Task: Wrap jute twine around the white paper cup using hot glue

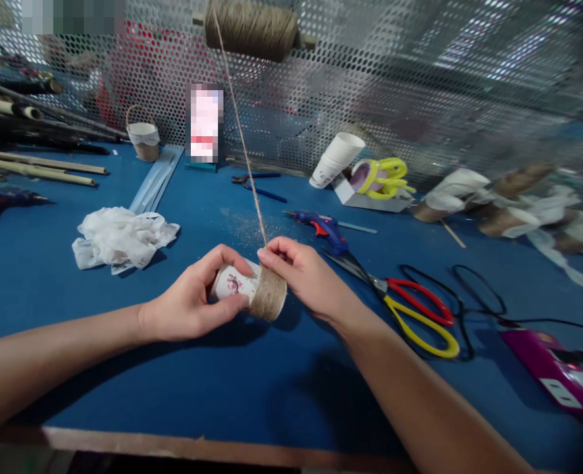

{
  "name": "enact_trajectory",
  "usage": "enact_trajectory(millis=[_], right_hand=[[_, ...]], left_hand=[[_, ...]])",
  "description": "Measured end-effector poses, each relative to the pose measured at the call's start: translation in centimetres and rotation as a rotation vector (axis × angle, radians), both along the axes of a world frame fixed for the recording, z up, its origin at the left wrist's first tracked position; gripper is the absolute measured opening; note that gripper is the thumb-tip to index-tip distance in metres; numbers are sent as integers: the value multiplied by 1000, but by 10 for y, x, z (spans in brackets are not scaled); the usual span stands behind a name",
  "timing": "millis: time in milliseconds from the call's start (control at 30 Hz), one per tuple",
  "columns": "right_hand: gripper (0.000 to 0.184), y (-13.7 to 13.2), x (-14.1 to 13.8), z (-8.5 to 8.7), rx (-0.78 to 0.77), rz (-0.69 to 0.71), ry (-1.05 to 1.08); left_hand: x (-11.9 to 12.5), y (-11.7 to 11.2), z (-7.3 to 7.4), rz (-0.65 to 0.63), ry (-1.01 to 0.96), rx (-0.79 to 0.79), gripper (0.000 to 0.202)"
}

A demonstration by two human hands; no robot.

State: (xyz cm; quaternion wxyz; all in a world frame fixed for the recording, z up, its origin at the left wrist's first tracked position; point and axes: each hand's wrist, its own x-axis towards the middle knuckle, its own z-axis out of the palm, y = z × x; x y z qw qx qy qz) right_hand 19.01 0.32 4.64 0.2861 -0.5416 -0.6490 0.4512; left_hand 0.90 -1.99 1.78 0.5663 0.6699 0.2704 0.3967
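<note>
A white paper cup (235,282) with a red floral print lies on its side, partly wrapped in brown twine. My left hand (200,293) grips its bare end between thumb and fingers. At the wrapped end, my right hand (291,266) pinches the jute twine (247,155) where it meets the cup. From there the strand runs taut up to a large twine spool (251,29) on a rod at the mesh panel. My right fingertips touch the cup's wrapped part.
Scissors (414,306) with red and yellow handles lie right of my right hand, near a blue glue gun (321,227) and a purple power strip (553,368). Crumpled white lace (124,237) lies left. Stacked paper cups (335,158), pliers (259,186) and a small basket (143,139) stand or lie farther back.
</note>
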Motion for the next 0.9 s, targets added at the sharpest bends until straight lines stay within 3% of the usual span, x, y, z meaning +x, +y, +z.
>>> enact_trajectory(millis=[133, 233, 367, 533, 633, 767, 900], right_hand=[[21, 1, 0, 1, -50, 18, -67], [23, 1, -1, 1, -85, 34, -102], [24, 0, 0, 1, -96, 83, -121], [22, -1, 1, 4, 16, 110, -141], [22, -1, 2, 4, 95, 111, -171], [23, -1, 2, 2, 189, 117, -217], [21, -3, 0, -3, 316, 92, -290]], left_hand=[[0, 3, 2, -24, -61, -170, 19], [0, 3, 2, -27, -71, -183, 18], [-1, -1, 0, -26, -17, -2, 15], [-3, -1, -4, 46, 123, 328, 18], [-3, -1, -5, 48, 134, 383, 21], [-3, 0, -4, 66, 85, 256, 28], [0, 6, -2, 76, -3, -60, 31]])
